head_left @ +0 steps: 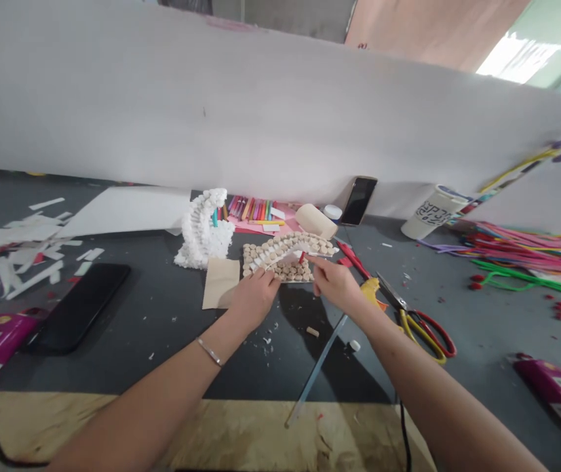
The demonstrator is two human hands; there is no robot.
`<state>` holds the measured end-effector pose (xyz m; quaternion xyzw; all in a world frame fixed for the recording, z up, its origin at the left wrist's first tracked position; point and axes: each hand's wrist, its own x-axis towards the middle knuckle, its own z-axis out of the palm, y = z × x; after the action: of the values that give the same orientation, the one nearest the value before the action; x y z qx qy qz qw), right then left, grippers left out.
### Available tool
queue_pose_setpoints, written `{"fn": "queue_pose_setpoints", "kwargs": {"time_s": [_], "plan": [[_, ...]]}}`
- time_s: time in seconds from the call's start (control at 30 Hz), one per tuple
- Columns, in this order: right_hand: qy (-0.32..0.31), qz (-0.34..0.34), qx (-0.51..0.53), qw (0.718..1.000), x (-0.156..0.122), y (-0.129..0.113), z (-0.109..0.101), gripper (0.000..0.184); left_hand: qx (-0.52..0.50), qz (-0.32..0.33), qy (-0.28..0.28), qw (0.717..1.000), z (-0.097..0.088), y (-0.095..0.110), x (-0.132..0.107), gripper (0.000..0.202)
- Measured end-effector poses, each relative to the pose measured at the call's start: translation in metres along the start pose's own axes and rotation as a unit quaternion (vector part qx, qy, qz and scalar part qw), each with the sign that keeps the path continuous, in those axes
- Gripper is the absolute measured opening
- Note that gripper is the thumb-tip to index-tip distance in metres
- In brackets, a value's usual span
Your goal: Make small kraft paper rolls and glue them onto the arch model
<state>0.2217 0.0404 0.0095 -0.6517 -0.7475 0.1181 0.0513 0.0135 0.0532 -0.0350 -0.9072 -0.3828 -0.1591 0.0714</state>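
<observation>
A small model [290,252] stands in front of me, its flat base and curved, arch-like strip covered with round tan pieces that look like cork slices or pebbles. The fingers of my left hand [255,296] are closed on its near left edge. My right hand [335,283] points with its index finger stretched out, the other fingers curled. That fingertip touches a small red piece [302,257] under the arch. A square of tan card [221,283] lies beside my left hand. Behind it rises a white, curled, crumbly-looking form [204,233].
Scissors [415,321], a yellow-tipped glue gun [371,288] and a pale blue stick [316,370] lie around my right forearm. Left are a black phone [81,308] and white strips [15,255]. Markers [255,208], a cardboard tube [316,221], a cup [434,211] and pipe cleaners [521,252] stand farther back.
</observation>
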Motion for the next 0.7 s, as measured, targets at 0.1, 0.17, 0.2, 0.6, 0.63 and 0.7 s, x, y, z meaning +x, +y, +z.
{"fn": "queue_pose_setpoints", "kwargs": {"time_s": [0.1, 0.17, 0.2, 0.6, 0.63, 0.7], "plan": [[0.054, 0.011, 0.078, 0.995, -0.035, -0.001, 0.006, 0.038, -0.014, 0.03, 0.021, 0.999, -0.004, -0.002, 0.0, 0.023], [0.085, 0.025, 0.13, 0.988, -0.057, -0.007, 0.014, 0.037, -0.022, 0.053, 0.031, 0.998, -0.009, 0.001, 0.0, 0.03], [0.093, 0.037, 0.158, 0.982, -0.065, -0.012, 0.018, 0.043, -0.024, 0.064, 0.04, 0.997, -0.013, 0.005, 0.0, 0.034], [-0.012, 0.003, 0.516, 0.857, -0.125, -0.078, 0.048, 0.042, -0.14, 0.25, 0.158, 0.945, -0.05, 0.057, -0.034, 0.016], [-0.02, -0.013, 0.557, 0.83, -0.13, -0.082, 0.045, 0.044, -0.147, 0.234, 0.154, 0.949, -0.049, 0.055, -0.038, 0.018], [-0.033, -0.039, 0.621, 0.782, -0.138, -0.084, 0.036, 0.044, -0.157, 0.196, 0.184, 0.95, -0.048, 0.051, -0.044, 0.024]]}}
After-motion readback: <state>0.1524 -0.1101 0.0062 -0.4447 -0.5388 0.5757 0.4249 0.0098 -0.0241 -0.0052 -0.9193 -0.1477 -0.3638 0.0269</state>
